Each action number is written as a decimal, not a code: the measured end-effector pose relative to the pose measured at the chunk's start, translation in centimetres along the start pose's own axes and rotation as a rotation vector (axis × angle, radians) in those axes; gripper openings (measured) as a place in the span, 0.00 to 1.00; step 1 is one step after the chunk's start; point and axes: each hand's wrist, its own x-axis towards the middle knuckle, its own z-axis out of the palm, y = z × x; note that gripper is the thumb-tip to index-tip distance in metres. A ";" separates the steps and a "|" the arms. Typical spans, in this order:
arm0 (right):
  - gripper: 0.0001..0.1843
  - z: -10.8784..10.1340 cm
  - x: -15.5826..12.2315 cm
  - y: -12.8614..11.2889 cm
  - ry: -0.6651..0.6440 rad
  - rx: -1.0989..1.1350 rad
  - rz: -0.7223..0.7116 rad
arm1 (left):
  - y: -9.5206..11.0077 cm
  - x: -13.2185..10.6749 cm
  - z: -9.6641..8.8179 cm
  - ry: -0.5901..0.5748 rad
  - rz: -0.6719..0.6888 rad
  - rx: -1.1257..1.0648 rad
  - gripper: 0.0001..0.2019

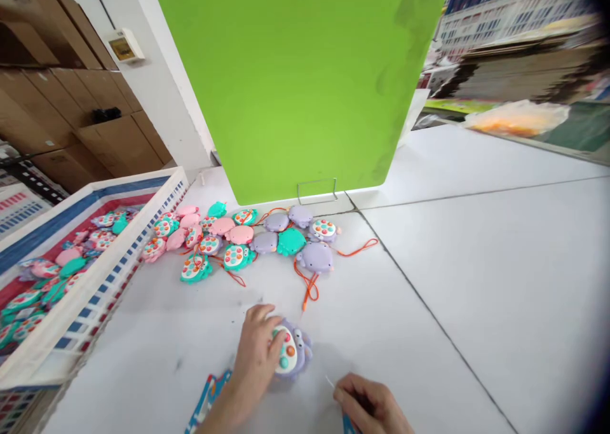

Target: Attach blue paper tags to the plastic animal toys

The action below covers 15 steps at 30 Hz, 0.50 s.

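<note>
My left hand (260,350) grips the purple toy (291,354) by its left side, at six o'clock in the head view; my right hand (368,401), at five, pinches a thin white strip (330,381). Held from one side only, the toy could spin if pushed. A slack pinch could drop the strip. The orange cord (307,289), at the toy's one o'clock, could snag if the toy slid there.
</note>
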 end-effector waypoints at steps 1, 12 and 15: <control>0.19 0.1 0.0 0.1 0.007 -0.009 -0.013 | 0.7 1.2 0.1 -0.067 0.023 0.064 0.13; 0.18 -0.3 0.3 0.0 0.061 -0.035 -0.054 | 1.1 6.6 1.0 -0.326 -0.111 0.066 0.09; 0.16 -0.2 0.8 -1.5 0.058 -0.037 -0.090 | 1.0 6.0 0.4 -0.293 -0.131 0.008 0.09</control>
